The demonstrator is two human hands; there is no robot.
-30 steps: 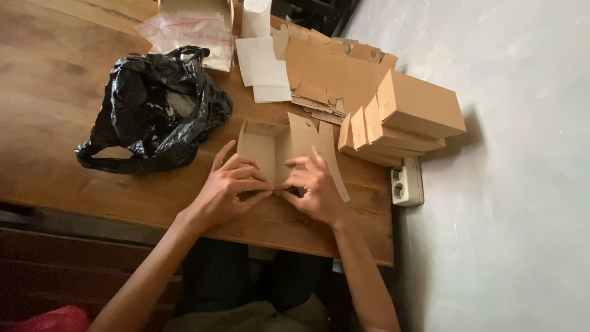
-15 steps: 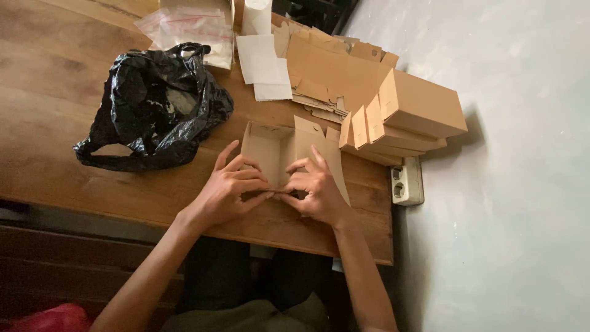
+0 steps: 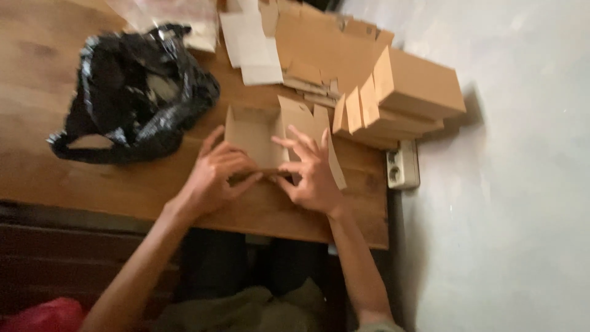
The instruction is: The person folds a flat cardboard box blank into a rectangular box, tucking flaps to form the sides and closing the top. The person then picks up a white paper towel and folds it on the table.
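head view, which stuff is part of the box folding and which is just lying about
In use: open cardboard box, left hand, right hand, flat cardboard blanks, folded boxes.

Lying about: black plastic bag, clear bag, wall socket, red thing.

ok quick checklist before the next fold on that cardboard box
1. Both hands on the box: ok. The left hand and right hand press on the near edge of the half-folded box.
2. Box flat on the table: ok, it rests on the wood.
3. Side flap free: ok, the flap lies open to the right.
4. Room on the left: ok, the black bag sits apart from the box.
5. Room on the right: not ok, the stack of folded boxes sits close by the flap.
6. Near-edge crease seated: cannot tell, fingers cover it and the picture is blurred.
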